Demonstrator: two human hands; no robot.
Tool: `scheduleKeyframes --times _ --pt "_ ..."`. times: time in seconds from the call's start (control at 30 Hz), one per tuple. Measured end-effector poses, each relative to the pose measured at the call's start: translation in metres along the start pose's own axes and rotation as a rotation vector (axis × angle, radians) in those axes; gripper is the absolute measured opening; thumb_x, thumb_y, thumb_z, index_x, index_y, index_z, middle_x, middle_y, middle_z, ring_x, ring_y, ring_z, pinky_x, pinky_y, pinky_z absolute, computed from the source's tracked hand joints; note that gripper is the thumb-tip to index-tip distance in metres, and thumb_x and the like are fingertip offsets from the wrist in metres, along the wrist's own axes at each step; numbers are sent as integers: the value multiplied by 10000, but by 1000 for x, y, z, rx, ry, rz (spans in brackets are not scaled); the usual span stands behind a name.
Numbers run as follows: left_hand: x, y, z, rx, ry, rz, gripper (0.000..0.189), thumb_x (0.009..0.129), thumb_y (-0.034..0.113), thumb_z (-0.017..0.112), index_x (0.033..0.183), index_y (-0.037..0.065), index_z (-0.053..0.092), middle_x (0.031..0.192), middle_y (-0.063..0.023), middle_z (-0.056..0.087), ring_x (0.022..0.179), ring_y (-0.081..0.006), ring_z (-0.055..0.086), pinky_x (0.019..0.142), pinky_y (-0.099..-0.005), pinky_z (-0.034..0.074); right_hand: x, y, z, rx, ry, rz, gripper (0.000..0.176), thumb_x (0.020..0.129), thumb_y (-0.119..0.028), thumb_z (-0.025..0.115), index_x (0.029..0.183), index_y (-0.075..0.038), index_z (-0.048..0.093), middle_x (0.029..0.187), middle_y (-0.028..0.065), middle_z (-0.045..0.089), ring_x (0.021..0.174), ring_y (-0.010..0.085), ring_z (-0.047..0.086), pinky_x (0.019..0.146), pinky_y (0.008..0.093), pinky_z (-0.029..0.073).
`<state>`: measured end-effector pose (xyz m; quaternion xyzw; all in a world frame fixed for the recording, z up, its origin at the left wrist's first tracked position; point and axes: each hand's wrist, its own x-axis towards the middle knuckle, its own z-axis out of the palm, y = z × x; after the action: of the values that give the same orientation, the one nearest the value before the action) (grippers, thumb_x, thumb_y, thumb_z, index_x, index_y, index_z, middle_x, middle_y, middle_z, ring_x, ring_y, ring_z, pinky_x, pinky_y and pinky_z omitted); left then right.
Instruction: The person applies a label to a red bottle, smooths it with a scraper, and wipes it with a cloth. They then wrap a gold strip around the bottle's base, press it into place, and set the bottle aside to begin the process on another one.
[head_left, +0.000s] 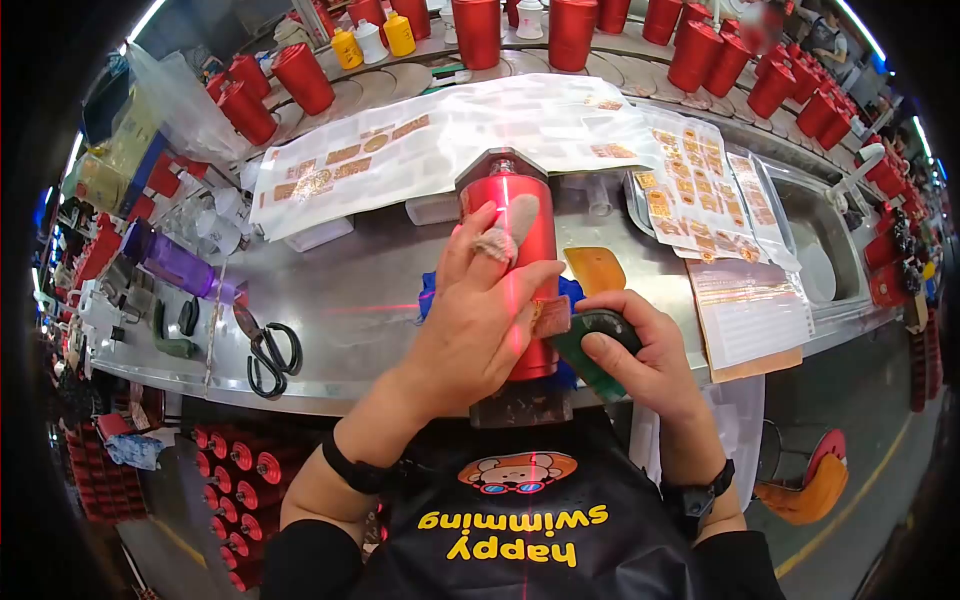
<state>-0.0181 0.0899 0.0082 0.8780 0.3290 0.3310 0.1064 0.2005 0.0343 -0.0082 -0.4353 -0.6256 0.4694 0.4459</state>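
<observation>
Head camera view shows a worker's left hand (475,325) spread over a red cylinder (533,364) lying above the metal bench (350,265), seemingly bracing it against rolling beside a gold-marked film (550,318); the right hand (655,355) grasps a green scraper (583,362) between thumb and fingers, apparently for edge control, while printed sheets (700,175) lie within reach beyond

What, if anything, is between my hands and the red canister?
The left hand lies on the red canister, pale covering on a finger. Between the right hand and the canister is the green tool it grips, with a small gold-patterned piece near the tool's edge.
</observation>
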Motion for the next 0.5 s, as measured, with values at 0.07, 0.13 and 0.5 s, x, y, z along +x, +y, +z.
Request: scheduleKeyframes --times 0.07,0.13,0.5 --pt "1 -3 -1 -3 -5 25 323 850 69 547 1159 32 633 1420 -267 441 1328 -474 368 1112 -522 282 -1 -1 0 -6 23 8 289 938 -114 625 1205 -16 580 985 73 679 875 110 631 732 258 511" --pt "-1 -5 -3 -47 27 21 321 848 58 546 1157 33 631 1400 -263 461 1319 -468 380 1110 -513 288 -3 -1 -1 0 92 28 287 950 -89 596 1229 -24 581 1076 103 670 916 125 635 751 267 518" --pt "-53 -10 12 -559 262 -382 407 891 88 549 1289 4 539 1397 -235 481 1325 -409 407 1114 -462 289 15 -2 15 -336 49 -154 127 921 -115 629 954 8 636 1213 262 585 1173 363 569 923 393 467"
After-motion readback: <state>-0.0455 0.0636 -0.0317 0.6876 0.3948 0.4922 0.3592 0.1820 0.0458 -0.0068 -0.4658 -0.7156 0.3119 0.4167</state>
